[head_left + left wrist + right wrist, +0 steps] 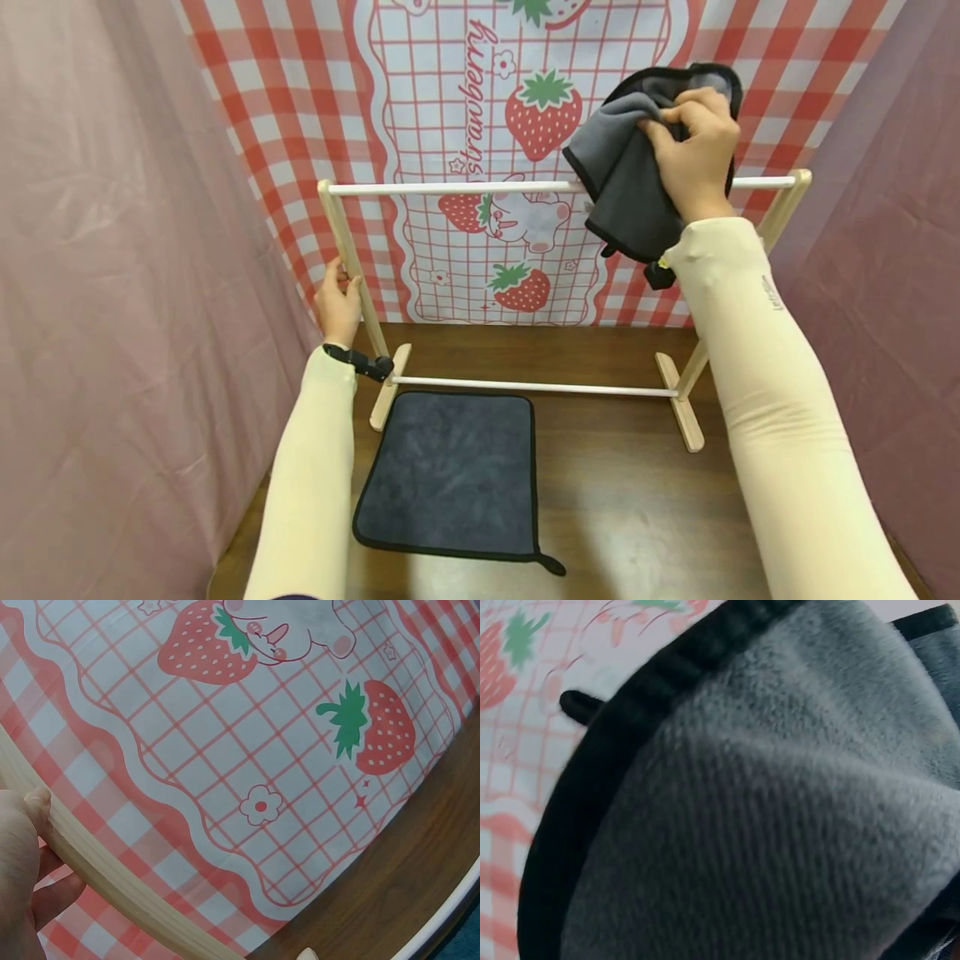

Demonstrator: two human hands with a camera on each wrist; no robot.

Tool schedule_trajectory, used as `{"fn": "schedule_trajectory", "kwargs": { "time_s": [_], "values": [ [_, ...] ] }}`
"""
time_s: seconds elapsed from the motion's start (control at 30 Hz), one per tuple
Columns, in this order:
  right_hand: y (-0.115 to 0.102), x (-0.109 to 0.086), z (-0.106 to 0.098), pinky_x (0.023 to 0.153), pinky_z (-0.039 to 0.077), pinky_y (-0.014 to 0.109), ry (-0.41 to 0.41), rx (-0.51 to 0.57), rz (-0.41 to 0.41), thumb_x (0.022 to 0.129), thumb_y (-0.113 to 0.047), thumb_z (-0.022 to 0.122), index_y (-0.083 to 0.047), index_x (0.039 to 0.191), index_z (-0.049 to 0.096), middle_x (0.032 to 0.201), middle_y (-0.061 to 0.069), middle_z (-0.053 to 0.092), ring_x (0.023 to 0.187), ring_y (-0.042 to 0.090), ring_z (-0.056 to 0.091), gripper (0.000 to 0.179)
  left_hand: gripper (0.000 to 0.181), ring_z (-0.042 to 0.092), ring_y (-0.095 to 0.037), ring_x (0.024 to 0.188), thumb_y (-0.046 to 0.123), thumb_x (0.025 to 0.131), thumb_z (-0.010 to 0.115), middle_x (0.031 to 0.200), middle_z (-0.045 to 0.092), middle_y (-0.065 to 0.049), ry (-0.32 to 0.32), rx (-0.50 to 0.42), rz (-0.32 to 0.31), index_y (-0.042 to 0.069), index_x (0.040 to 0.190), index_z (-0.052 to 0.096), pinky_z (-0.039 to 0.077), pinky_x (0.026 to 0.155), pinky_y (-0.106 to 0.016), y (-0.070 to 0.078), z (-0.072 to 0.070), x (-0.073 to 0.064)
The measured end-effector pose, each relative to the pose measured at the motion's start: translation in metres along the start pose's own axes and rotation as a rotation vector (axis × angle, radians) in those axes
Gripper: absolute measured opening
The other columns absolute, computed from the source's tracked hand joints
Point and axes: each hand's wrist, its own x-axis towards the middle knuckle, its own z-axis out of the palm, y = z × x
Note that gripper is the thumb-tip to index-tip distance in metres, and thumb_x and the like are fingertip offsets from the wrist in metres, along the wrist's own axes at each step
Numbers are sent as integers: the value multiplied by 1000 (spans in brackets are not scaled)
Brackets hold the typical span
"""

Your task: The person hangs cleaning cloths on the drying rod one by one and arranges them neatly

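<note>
A grey towel with black edging point(633, 196) is bunched in my right hand point(697, 154), which pinches its upper part at the right end of the rack's white top rail point(457, 188). Folds of the towel hang in front of that rail and fill most of the right wrist view, where a small black loop point(581, 707) sticks out from its edge. On the left, my left hand point(337, 304) grips the wooden side post point(351, 258) of the rack, thumb on one side and fingers on the other. The left wrist view shows the same post point(112, 889) beside the fingers.
A second dark grey towel point(450, 475) lies flat on the brown wooden surface point(600, 492), its loop at the near right corner. The rack's lower white rail point(525, 387) runs just behind it. A strawberry-print cloth point(543, 117) hangs behind; pink curtains point(112, 250) flank both sides.
</note>
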Motion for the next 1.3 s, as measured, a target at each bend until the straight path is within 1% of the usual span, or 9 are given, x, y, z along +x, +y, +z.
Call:
{"fn": "schedule_trajectory", "kwargs": {
  "time_s": [0.13,0.23,0.33,0.5,0.7,0.9,1.0,1.2,1.3],
  "values": [
    [8,1,4,99,44,38,-92,-61,-27,91,-17,74,15,94,71,101,26,65,105,39,56,32,41,64,-39,101,1,95,63,112,64,-28,2,5,7,-2,136,55,52,85,-50,0,0,0],
    [11,1,6,100,43,42,-161,-102,-6,91,-14,73,15,95,71,102,26,64,105,41,55,30,42,63,-40,100,1,95,63,112,64,-28,0,0,7,-2,136,55,52,85,-51,0,0,0],
    [14,1,8,99,42,46,-245,-161,-2,93,-13,70,16,97,70,103,26,62,106,44,53,29,41,63,-39,100,0,95,63,111,64,-28,0,-7,10,-3,135,55,52,85,-51,1,-1,-1],
    [18,0,7,99,40,50,-368,-251,33,97,-12,65,17,99,69,106,27,60,106,46,52,30,41,64,-39,101,-1,94,63,109,65,-28,8,-6,23,-3,134,56,52,85,-51,1,0,0],
    [20,-6,5,98,39,55,-495,-336,63,101,-14,54,16,101,69,110,29,60,107,47,51,33,41,64,-39,101,-1,94,63,109,65,-28,8,-3,18,-3,135,55,53,85,-50,0,1,0],
    [23,-9,3,98,37,59,-574,-419,71,105,-21,41,14,102,69,112,28,60,108,47,51,45,40,63,-39,103,1,96,62,112,65,-28,1,1,5,-2,135,55,52,87,-49,2,0,-1],
    [24,-11,2,96,38,60,-618,-461,58,107,-26,34,12,105,69,114,28,60,109,47,51,52,40,62,-39,105,1,96,62,114,64,-28,0,8,-4,-2,136,54,51,88,-50,4,-1,-2],
    [25,-14,0,93,39,62,-667,-509,42,107,-33,27,10,112,68,116,27,60,108,46,51,59,41,60,-41,108,0,97,60,116,64,-29,5,18,-15,-2,137,53,50,90,-52,5,1,-4],
    [25,-13,0,94,37,63,-694,-528,50,107,-35,24,8,116,67,119,27,59,111,46,50,61,39,61,-41,107,-1,97,59,116,64,-29,23,4,-9,-1,136,54,51,90,-51,5,3,-5]
  ]
}}
